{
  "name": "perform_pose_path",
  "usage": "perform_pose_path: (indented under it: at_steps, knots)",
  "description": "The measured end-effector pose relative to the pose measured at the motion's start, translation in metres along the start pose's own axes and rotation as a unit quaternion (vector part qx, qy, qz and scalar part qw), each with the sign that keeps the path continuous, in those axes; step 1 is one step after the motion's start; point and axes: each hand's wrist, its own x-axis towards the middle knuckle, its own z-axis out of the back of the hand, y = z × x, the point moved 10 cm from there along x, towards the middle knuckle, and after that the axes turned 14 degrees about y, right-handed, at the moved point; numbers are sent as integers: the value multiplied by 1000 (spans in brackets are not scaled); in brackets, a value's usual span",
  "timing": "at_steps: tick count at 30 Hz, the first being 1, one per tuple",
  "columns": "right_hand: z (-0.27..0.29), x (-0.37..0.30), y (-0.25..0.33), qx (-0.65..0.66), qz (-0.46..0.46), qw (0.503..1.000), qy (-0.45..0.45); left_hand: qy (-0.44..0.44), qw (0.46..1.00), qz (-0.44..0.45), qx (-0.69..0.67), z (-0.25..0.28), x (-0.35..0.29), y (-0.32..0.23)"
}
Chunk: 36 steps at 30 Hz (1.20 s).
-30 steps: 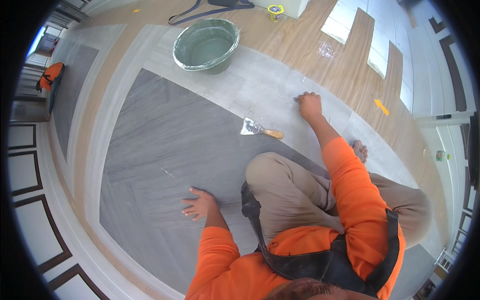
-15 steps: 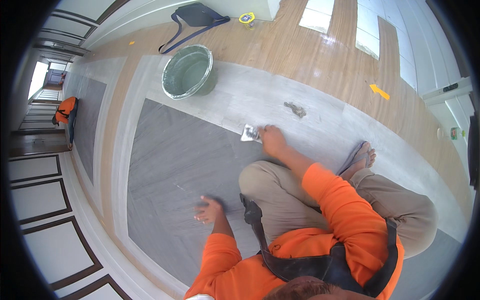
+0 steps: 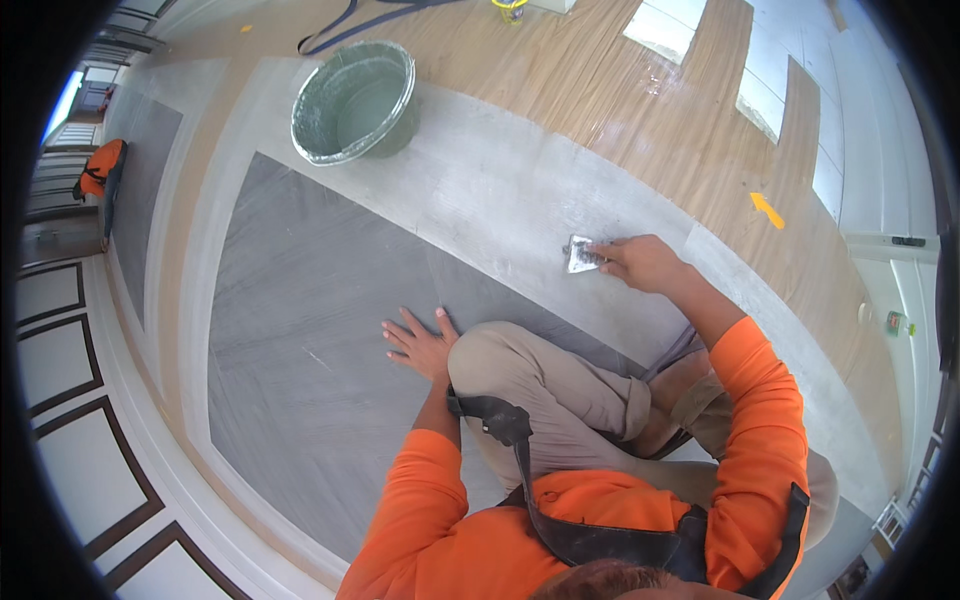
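My right hand is closed on a putty knife, its wide metal blade lying against the pale floor strip. A little dark residue shows at the blade's far edge; the blade hides the rest of the lump. My left hand rests flat on the dark grey floor panel, fingers spread, close to my bent knee. Nothing is in it.
A grey-green bucket with a smeared rim stands on the pale strip. Wood-look planks run beyond, with a yellow arrow and a dark strap. Another person in orange bends down at far left.
My right hand has carried the putty knife right, from the dark panel's edge onto the lump on the pale strip. My left hand has moved forward and settled flat beside my knee.
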Motion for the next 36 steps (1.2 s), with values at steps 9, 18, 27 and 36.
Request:
perform_pose_path:
  at_steps: [9,18,27,36]
  knots:
    - [27,16,-15,53,-200,973,-107,-6,1000,6,8,0,3,3]
    - [26,30,0,63,-221,968,-99,-12,1000,-1,0,2,3,1]
    - [29,28,8,26,-223,972,-71,-20,1000,-7,5,3,4,2]
    - [32,30,9,-1,-225,972,-60,-14,1000,-3,-2,2,5,0]
